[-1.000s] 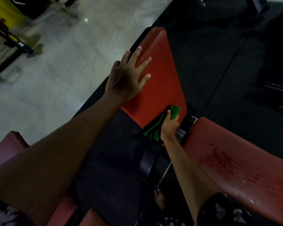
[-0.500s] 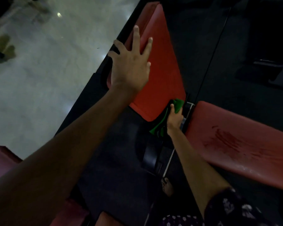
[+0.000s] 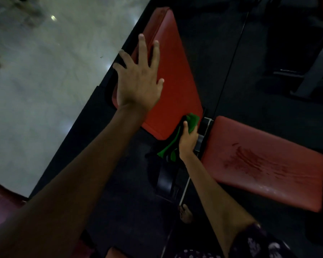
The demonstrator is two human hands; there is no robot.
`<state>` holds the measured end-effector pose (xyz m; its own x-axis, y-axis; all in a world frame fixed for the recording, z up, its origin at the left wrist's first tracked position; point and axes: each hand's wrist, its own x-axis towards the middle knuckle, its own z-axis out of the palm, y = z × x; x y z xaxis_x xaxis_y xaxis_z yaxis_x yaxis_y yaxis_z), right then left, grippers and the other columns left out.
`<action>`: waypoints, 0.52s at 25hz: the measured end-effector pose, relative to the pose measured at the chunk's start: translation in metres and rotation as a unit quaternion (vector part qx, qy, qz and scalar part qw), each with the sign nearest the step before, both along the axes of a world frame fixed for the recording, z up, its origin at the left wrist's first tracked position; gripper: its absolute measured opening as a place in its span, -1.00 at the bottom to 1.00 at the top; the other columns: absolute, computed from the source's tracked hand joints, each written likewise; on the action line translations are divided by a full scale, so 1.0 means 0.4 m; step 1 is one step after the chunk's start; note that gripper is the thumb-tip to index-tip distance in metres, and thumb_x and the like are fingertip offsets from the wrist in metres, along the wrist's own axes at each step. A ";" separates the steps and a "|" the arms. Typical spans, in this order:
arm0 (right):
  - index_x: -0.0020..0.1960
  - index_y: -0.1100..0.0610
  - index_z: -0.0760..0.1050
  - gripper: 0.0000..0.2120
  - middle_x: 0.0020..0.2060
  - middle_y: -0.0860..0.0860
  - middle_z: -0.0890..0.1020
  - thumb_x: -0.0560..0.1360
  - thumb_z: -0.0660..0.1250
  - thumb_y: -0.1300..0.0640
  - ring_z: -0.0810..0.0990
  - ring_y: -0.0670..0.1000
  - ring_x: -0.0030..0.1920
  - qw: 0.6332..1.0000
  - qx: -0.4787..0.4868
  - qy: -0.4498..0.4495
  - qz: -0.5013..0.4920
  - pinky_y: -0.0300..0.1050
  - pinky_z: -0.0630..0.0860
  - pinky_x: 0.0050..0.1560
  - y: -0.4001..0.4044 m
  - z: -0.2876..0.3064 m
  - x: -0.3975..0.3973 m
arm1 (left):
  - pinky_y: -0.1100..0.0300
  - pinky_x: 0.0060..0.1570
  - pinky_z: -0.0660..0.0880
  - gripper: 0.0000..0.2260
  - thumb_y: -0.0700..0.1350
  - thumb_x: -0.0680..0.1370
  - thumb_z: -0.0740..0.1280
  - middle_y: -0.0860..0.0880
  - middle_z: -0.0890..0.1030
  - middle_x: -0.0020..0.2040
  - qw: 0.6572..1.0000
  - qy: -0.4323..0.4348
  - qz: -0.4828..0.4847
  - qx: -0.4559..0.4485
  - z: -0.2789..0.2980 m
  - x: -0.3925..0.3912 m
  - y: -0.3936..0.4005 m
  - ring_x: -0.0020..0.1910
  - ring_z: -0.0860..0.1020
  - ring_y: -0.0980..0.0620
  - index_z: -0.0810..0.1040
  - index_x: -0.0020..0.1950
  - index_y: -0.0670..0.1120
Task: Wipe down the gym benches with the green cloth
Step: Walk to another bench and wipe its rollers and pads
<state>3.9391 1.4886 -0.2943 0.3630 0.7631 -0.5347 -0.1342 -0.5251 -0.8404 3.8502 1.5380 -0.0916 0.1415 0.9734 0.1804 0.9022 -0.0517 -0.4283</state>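
Observation:
A red padded bench backrest slants away from me at the centre. My left hand lies over its left edge with the fingers spread and straight. At the backrest's lower right corner, my right hand grips the green cloth; part of the cloth hangs down below the pad. A red bench seat lies to the right and shows wet streaks.
Black rubber flooring surrounds the bench, with pale glossy floor to the left. The bench's black frame stands below the pads beside my bare foot. Another dark red pad sits at the lower left. Dark equipment stands at the right.
My left hand has slid along the backrest's left edge and its fingers have spread wider. My right hand with the cloth stays at the lower right corner. The view has shifted.

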 end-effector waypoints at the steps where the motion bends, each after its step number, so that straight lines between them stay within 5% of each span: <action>1: 0.46 0.06 0.24 -0.51 0.25 0.11 0.46 0.60 0.15 -0.11 0.48 0.12 0.22 0.999 -0.039 0.017 -0.008 -0.10 0.40 0.16 0.011 -0.003 0.008 | -0.25 0.23 0.35 -0.29 0.20 0.59 0.08 -0.27 -0.03 0.53 1.000 -0.006 0.017 0.008 0.001 0.001 0.002 0.36 0.23 -0.44 -0.17 0.53 -0.16; 3: 0.44 0.11 0.21 -0.51 0.23 0.11 0.48 0.60 0.16 -0.09 0.49 0.16 0.21 0.998 -0.059 0.030 -0.011 -0.08 0.41 0.11 0.030 0.019 0.011 | -0.26 0.24 0.33 -0.25 0.20 0.58 0.11 -0.32 0.04 0.50 0.998 -0.009 0.051 0.025 0.000 0.008 0.006 0.34 0.25 -0.46 -0.14 0.52 -0.24; 9: 0.41 0.05 0.21 -0.54 0.12 -0.04 0.42 0.58 0.20 -0.07 0.46 -0.06 -0.01 0.990 0.118 -0.040 0.073 -0.15 0.39 -0.04 0.042 0.111 0.010 | -0.26 0.12 0.40 -0.25 0.22 0.55 0.16 -0.36 0.19 0.44 0.995 -0.012 0.072 0.060 -0.005 0.022 0.002 0.22 0.36 -0.44 0.01 0.50 -0.26; 13: 0.44 0.07 0.20 -0.53 0.21 0.12 0.44 0.60 0.15 -0.06 0.50 0.13 0.13 0.993 0.065 -0.031 0.089 -0.15 0.35 0.00 0.036 0.001 0.059 | -0.21 0.09 0.41 -0.25 0.26 0.54 0.14 -0.34 0.23 0.41 0.995 0.007 0.066 0.069 -0.019 0.022 0.008 0.20 0.38 -0.39 0.05 0.49 -0.26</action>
<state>3.9627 1.5030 -0.2940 0.2452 0.8794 -0.4081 0.0051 -0.4221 -0.9066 3.8589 1.5412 -0.0993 0.0171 0.9495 0.3132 0.8913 0.1274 -0.4351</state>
